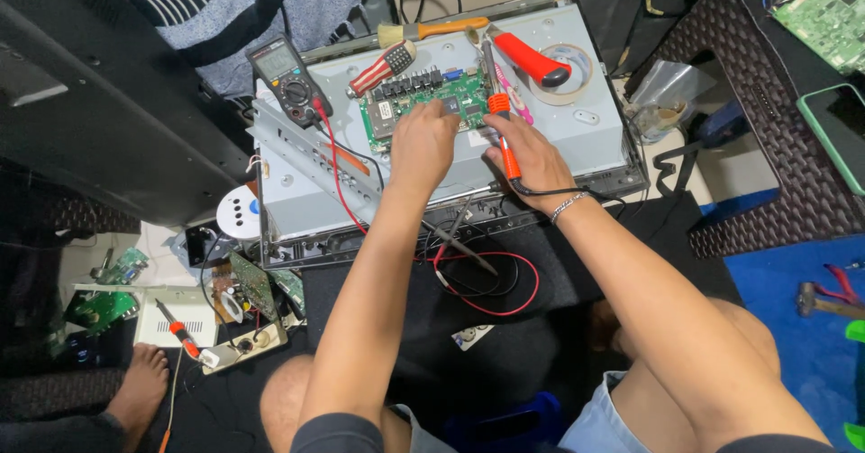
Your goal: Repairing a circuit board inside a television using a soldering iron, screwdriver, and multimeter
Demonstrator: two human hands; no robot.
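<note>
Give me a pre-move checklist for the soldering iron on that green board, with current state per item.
1. Right hand grips the orange-handled soldering iron: ok.
2. Left hand steadies the green circuit board: ok, it rests on the board.
3. Iron tip on the intended joint: cannot tell, the contact spot is too small to see.
4. Iron cord free of the work area: ok, it trails off by the right wrist.
5. Multimeter leads clear of the iron: ok, the red lead runs left of the left hand.
6. Brush and tape roll off the board: ok, they lie behind it on the metal chassis.
</note>
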